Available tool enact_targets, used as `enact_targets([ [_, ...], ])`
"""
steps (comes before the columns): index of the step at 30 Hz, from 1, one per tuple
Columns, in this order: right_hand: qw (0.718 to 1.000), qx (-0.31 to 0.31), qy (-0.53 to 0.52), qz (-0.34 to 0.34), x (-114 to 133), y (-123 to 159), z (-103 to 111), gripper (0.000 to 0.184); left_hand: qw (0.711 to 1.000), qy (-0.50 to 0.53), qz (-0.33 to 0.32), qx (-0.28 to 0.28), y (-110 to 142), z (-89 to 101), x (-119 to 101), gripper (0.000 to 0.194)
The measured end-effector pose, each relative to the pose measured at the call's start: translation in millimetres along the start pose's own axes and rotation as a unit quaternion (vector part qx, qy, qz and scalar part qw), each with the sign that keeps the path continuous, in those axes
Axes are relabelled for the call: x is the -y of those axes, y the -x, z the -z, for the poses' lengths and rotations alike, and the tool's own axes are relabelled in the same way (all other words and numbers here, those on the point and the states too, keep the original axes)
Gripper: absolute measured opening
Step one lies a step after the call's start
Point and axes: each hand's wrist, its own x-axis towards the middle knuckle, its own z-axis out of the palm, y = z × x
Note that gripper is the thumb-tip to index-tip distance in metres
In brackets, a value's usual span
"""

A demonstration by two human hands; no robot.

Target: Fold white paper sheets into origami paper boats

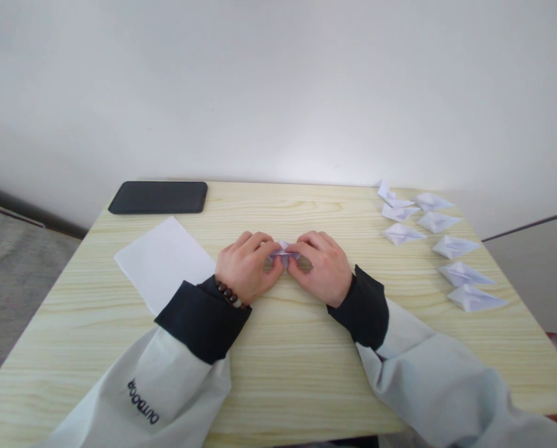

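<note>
In the head view, both hands meet over the middle of the pale wood-grain table [282, 379], working on a small folded white paper piece [284, 246]. The left hand [245, 264] pinches its left end between thumb and forefinger, the other fingers curled; the right hand [322, 264] grips the right end in the same way — the fingertips are close together and hide much of the paper. A beaded bracelet [226, 294] circles the left wrist, beside the black cuff of a pale sleeve [142, 379] lettered "OUTDOOR". White paper [161, 258] lies flat at the left, partly behind that forearm; whether the two touch, I cannot tell. Beyond it, near the far left corner, lies a black phone [158, 197]. Eight folded paper boats [454, 247] stand in two uneven columns at the right — the farthest one in the left column is tipped up.
</note>
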Motion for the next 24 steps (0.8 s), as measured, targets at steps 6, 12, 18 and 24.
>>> enact_targets([
  [6,0.999,0.026,0.023,-0.011,2.7,-1.5,1.0,0.014,0.999,-0.024,0.027,0.023,0.2,-2.1,-4.1,0.015],
  [12,0.999,0.027,0.021,-0.015,1.8,-1.0,1.4,0.014,0.999,-0.012,0.023,0.029,0.2,-1.1,-1.4,0.015],
  [18,1.0,0.015,0.015,-0.009,-0.1,-0.3,-0.3,0.014,1.0,0.0,0.019,0.022,0.8,-1.6,-1.8,0.018],
  [24,1.0,0.016,-0.006,-0.01,-2.4,-0.3,1.8,0.017,0.999,0.04,0.017,0.031,0.5,-1.6,5.5,0.023],
])
